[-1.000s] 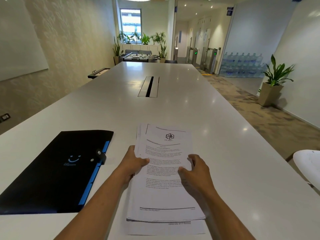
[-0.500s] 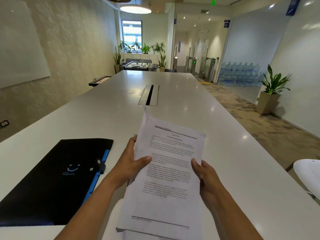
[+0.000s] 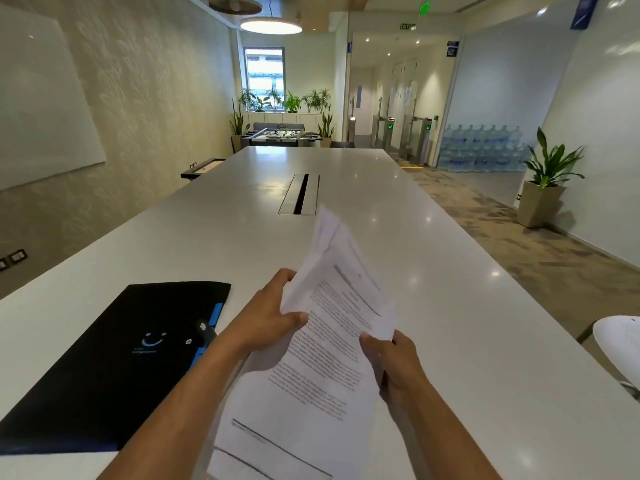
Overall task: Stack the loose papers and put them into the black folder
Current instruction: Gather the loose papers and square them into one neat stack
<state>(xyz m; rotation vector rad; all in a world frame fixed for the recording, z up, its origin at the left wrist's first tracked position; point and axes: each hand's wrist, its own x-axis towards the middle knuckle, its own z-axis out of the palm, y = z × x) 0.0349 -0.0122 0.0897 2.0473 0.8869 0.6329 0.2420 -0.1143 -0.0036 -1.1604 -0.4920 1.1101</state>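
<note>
- The papers are a loose sheaf of printed sheets held up off the bench, tilted with the far end higher and leaning right; the upper corners fan apart, so the edges are not yet squared.
- The left hand pinches the sheaf at its left edge, thumb on the printed face and fingers behind.
- The right hand is closed on the right edge lower down, thumb on top; how many sheets each hand actually holds cannot be told.
- The black folder lies flat on the bench to the left of the left forearm, apart from the papers. Its flap looks shut, with a blue strip along the right edge and a button clasp near it.
- Judged stage: gathering is done, squaring is not, and the folder is unopened.
- Risks from here:
  - The splayed top sheets could slip out or fold if either pinch loosens, since thin paper slides easily on itself.
  - Tapping the sheaf on the bench while it is skewed could crumple the protruding corners.
  - Opening the clasp needs a free hand; holding the whole sheaf one-handed may let it sag and spill.
  - Uneven edges could catch on the folder's mouth.
</note>
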